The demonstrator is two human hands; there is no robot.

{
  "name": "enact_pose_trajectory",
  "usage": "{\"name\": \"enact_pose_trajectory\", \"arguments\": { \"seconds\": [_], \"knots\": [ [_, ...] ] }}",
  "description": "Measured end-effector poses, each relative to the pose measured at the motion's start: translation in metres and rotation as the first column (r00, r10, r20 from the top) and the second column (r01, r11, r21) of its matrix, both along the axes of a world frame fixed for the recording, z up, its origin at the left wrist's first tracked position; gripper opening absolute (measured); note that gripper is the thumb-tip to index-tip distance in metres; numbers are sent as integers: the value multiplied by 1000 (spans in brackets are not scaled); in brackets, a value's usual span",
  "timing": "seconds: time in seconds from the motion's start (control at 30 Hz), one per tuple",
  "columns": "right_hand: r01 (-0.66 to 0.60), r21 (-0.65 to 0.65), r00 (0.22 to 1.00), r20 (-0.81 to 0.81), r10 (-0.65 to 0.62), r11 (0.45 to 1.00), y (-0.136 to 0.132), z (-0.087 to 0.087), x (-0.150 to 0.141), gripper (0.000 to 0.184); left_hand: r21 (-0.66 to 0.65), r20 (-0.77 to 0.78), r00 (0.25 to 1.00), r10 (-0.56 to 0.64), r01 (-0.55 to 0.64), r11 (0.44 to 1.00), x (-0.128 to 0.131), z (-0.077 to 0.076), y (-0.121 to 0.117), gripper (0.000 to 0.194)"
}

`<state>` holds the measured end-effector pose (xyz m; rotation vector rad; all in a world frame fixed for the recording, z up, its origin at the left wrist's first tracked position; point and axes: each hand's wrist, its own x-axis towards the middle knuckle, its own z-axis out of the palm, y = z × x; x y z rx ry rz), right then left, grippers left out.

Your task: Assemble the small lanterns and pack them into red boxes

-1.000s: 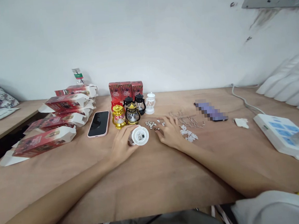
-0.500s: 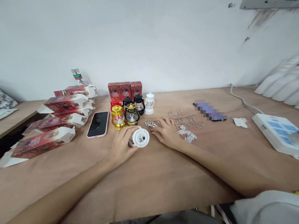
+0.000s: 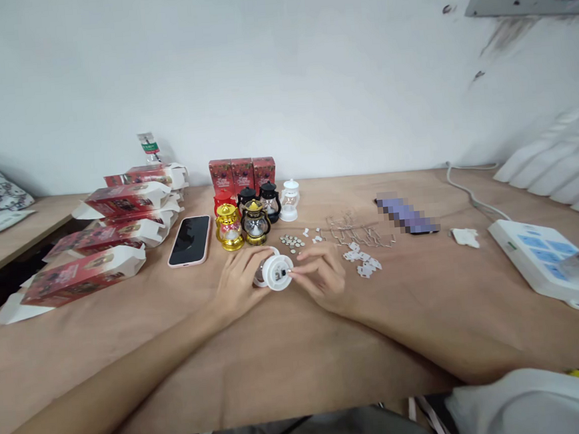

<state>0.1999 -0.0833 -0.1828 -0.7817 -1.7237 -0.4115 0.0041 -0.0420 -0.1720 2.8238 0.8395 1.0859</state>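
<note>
My left hand (image 3: 238,282) is wrapped round a small white lantern (image 3: 275,272) lying on its side, with its round base turned toward me. My right hand (image 3: 321,275) is pinched at the right edge of that base, with something tiny between its fingertips that I cannot make out. Just beyond the hands lies a cluster of small button cells (image 3: 291,241). White tabs (image 3: 362,262) and bent wire handles (image 3: 358,230) are scattered to the right.
Finished small lanterns, gold (image 3: 229,227), dark (image 3: 255,222) and white (image 3: 289,200), stand before three red boxes (image 3: 243,174). A phone (image 3: 190,239) and open red cartons (image 3: 86,273) lie left. A white power strip (image 3: 548,258) sits right.
My right hand left the button cells on the table and came back to the lantern base, fingers now pinched at its edge. My left hand turned the lantern slightly.
</note>
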Motion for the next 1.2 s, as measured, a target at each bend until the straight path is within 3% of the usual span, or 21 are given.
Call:
{"name": "enact_pose_trajectory", "arguments": {
  "seconds": [0.23,0.37,0.57,0.73,0.83,0.93,1.03,1.1,1.2],
  "knots": [
    [1,-122,989,146,17,993,-1,-2,-3,7,15,-29,999,-15,16,1000,0,0,-1,39],
    [-27,-115,986,162,46,993,-3,2,-4,7,44,-15,1000,-18,18,999,0,-2,0,40],
    [-75,-110,987,133,90,991,-6,5,-6,7,78,1,1000,-20,20,997,1,-2,0,40],
    [-157,-270,988,-30,154,950,-5,3,-9,4,90,-4,1000,-23,23,996,0,-1,-1,39],
    [-332,-397,931,-282,230,856,-1,-2,-12,15,119,-11,1000,-22,23,993,0,0,-1,38],
    [-572,-486,796,-522,306,661,4,-8,-15,28,148,-16,1000,-21,23,989,-1,0,-1,36],
    [-690,-534,707,-639,301,488,7,-11,-16,36,176,-28,999,-16,21,984,-1,0,0,35],
    [-716,-545,685,-669,288,437,6,-10,-16,37,182,-34,999,-8,14,983,-1,0,-1,35],
    [-730,-543,671,-686,283,414,3,-7,-16,33,149,-23,1000,-20,23,989,-1,0,-1,37]
  ]
}}
